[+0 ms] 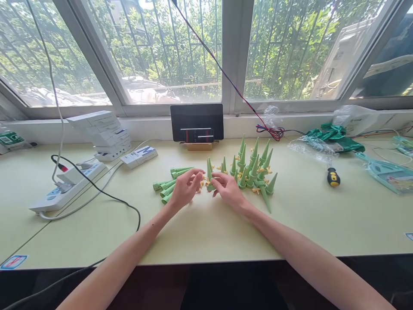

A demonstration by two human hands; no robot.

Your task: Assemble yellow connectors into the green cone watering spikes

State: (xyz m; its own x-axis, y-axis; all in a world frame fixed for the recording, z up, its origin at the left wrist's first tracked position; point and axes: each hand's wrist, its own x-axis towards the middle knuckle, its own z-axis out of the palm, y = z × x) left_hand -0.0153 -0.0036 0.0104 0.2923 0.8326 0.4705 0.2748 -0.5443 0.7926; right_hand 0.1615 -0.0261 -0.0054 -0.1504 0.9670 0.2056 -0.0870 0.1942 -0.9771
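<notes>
Pale table (193,237), green cone (209,168) in right grip (230,190), pointing upward

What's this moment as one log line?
right hand: holding upright green spike | left hand: beside it, grip unclear | right side: spike cluster, mostly standing | left side: lying spikes

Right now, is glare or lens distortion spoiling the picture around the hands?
Head view: daylight washes out patches of the windows; head view: wide-angle distortion slants the window frames; head view: left hand and right hand look evenly lit, but the yellow pieces between are hard to resolve.
</notes>
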